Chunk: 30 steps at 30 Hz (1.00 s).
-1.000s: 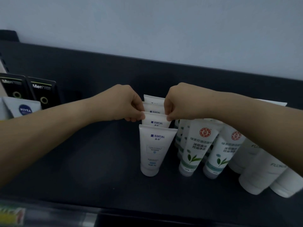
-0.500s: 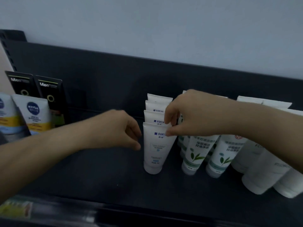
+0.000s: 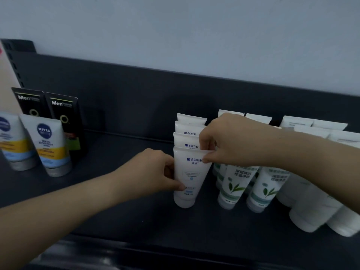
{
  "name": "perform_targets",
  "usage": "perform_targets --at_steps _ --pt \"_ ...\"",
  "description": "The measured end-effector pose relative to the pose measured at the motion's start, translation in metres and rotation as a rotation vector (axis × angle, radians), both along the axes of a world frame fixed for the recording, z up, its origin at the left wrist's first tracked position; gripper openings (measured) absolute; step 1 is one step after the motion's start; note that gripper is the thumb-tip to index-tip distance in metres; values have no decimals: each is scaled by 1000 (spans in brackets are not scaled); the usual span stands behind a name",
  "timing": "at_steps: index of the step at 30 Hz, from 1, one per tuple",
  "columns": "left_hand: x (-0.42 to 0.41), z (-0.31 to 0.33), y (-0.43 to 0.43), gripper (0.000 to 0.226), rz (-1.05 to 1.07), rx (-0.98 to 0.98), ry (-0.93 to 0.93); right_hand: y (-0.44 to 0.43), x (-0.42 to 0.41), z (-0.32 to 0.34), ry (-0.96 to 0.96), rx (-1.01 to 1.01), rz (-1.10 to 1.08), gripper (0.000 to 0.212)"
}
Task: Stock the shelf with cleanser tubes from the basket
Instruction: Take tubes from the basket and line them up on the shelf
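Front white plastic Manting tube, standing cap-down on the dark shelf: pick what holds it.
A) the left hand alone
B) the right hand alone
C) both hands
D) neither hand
C: the left hand grips the lower left side of the front white plastic Manting tube, and the right hand pinches its top right corner.

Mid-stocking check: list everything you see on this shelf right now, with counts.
front white Manting plastic tube: one, white, centre
Manting tubes behind it: three, white, single file
white leaf-print tubes: two in front, more behind, right of centre
plain white tubes: several, far right
yellow-banded Nivea tubes: two, far left
black Men tubes: two, behind the Nivea
dark shelf: one, under all
left hand: grips front tube's side
right hand: pinches its top edge
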<state>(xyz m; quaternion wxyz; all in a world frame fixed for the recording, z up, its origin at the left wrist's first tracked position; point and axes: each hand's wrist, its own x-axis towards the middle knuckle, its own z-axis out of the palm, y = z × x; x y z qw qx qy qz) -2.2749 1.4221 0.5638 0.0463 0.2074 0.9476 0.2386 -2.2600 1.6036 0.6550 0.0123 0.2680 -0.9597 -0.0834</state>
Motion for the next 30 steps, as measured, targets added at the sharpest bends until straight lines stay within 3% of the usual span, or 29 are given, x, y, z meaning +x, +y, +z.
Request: perform_targets --at_steps 9,14,30 --pt "0 -2 -2 32 -3 -15 17 0 2 -3 5 -13 -9 19" --pt "3 4 -8 40 -27 -29 13 1 7 -7 22 -30 8 31" --pt "69 48 -37 48 124 -308 355 -2 55 1 196 -144 -103 38"
